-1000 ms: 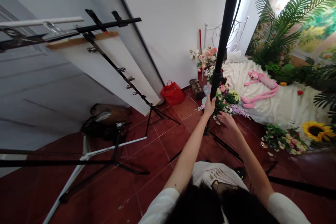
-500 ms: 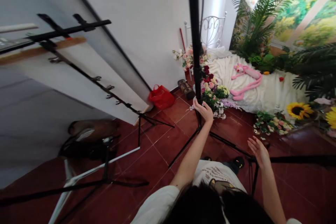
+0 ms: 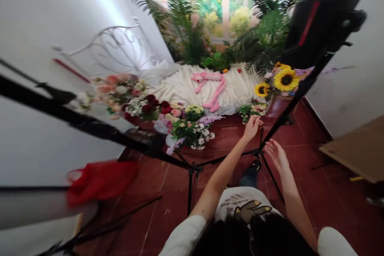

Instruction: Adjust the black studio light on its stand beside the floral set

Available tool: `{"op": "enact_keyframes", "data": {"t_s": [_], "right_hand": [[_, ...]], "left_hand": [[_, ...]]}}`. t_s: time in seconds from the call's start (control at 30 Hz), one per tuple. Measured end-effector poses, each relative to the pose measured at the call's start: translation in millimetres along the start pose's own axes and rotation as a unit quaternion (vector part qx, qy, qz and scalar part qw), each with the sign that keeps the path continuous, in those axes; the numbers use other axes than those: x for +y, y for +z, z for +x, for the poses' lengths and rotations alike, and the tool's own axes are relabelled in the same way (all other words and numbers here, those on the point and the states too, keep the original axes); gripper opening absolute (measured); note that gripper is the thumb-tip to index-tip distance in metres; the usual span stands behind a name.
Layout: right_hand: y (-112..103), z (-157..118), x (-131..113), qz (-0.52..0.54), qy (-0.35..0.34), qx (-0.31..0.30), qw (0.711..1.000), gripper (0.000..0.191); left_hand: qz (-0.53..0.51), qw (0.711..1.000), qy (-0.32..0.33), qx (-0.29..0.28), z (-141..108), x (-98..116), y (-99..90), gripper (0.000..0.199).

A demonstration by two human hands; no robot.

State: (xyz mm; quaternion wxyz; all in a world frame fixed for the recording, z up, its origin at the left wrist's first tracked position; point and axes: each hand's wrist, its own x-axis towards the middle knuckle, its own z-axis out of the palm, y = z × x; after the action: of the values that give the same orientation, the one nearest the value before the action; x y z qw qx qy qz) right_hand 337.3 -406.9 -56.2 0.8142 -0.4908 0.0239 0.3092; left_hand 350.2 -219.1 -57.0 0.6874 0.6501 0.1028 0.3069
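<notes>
My left hand (image 3: 252,128) is raised in front of me, fingers stretched out and nothing in it. Just to its right, my right hand (image 3: 276,155) is open too, palm turned inward and fingers apart. Between and beyond the hands stands a black light stand (image 3: 295,99), its pole slanting up to a dark lamp head (image 3: 322,12). The right fingertips are close to this stand's lower part; whether they touch it I cannot tell. Past my left hand lies a small bunch of flowers (image 3: 258,109) on the red tiled floor (image 3: 231,128).
A second black stand (image 3: 99,128) slants across the left. Behind are a white-draped bed (image 3: 177,84) with a pink plush toy (image 3: 214,104), mixed flowers (image 3: 195,132), sunflowers (image 3: 286,79) and palm leaves (image 3: 180,0). A red bag (image 3: 102,180) lies left; a brown board (image 3: 360,148) is at right.
My view has swung right, bringing the bed to the middle and a lamp head into view. My hands have come closer together, the left now away from the first stand's pole.
</notes>
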Motion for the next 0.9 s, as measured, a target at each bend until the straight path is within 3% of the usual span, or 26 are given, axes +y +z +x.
{"op": "enact_keyframes", "data": {"t_s": [0.2, 0.37, 0.53, 0.67, 0.9], "right_hand": [[-15, -2, -35, 0.038, -0.015, 0.041, 0.998, 0.011], [-9, 8, -57, 0.088, -0.004, 0.058, 0.994, 0.008], [0, 19, -77, 0.202, 0.023, 0.032, 0.979, 0.005], [4, 28, -88, 0.294, 0.064, -0.003, 0.954, 0.014], [7, 46, -105, 0.226, 0.023, -0.021, 0.974, 0.022]], "left_hand": [[0.033, 0.993, 0.063, -0.094, 55, 24, 77.3, 0.036], [0.065, 0.986, 0.039, -0.149, 75, 28, 117.5, 0.037], [0.085, 0.979, 0.002, -0.187, 77, 25, 125.8, 0.032], [0.076, 0.982, 0.014, -0.175, 77, 23, 125.3, 0.029], [0.051, 0.989, 0.015, -0.14, 74, 20, 130.7, 0.027]]}}
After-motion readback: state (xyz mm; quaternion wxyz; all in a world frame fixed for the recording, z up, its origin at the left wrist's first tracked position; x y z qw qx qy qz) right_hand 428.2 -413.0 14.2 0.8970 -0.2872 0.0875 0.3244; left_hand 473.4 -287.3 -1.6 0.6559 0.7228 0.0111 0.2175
